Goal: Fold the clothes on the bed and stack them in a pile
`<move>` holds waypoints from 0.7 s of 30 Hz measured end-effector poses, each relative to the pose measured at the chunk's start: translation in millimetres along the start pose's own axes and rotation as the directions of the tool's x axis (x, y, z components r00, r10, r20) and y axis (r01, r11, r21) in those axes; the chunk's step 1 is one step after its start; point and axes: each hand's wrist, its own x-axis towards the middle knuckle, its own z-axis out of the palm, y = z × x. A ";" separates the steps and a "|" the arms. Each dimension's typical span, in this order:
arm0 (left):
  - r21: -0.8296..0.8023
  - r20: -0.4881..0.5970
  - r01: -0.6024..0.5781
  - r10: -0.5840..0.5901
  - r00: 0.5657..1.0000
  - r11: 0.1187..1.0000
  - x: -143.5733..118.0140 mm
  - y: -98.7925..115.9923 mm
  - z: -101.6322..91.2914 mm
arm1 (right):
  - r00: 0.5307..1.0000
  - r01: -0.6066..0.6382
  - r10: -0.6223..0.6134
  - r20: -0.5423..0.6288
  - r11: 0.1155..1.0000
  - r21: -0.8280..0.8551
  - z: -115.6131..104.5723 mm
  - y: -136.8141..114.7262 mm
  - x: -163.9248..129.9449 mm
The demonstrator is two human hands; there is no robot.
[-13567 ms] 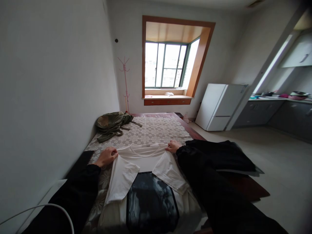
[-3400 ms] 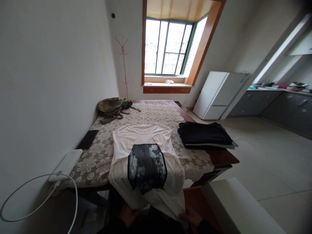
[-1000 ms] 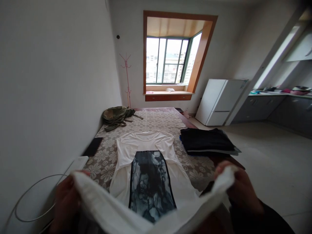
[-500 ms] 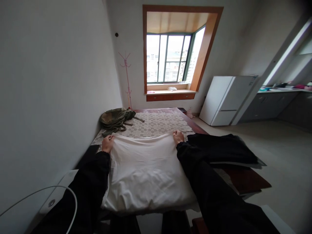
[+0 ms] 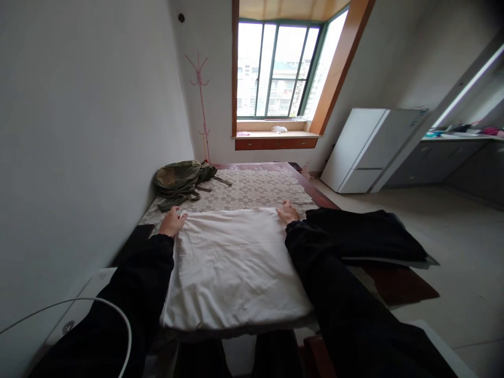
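A white cloth (image 5: 236, 268), perhaps a garment, lies spread flat in front of me, its far edge nearly straight. At its far left corner is my left hand (image 5: 172, 222), thumb and fingers apart, the thumb by the cloth's edge. My right hand (image 5: 289, 212) rests at the far right corner, its fingers loosely parted and touching the fabric. Wrinkles run across the near half of the cloth. Beyond it is a patterned lace tablecloth (image 5: 260, 186) on the table. Folded black clothing (image 5: 370, 233) lies right of my right forearm.
An olive green backpack (image 5: 183, 178) sits at the table's far left, near the wall. A white cable (image 5: 118, 310) loops over my left sleeve beside a white box-like object (image 5: 74, 310). Farther off are a pink coat stand (image 5: 202, 105), a window (image 5: 279, 73) and a white refrigerator (image 5: 362, 152).
The far edge of the white cloth has come down flat and straightened. Both hands have loosened from a pinch on its corners. The view has tilted slightly downward.
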 end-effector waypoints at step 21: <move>-0.529 0.384 0.327 -0.122 0.915 0.783 -316.4 -33.4 -52.5 | 0.991 0.113 -0.127 0.047 0.967 0.229 -70.0 162.2 -263.5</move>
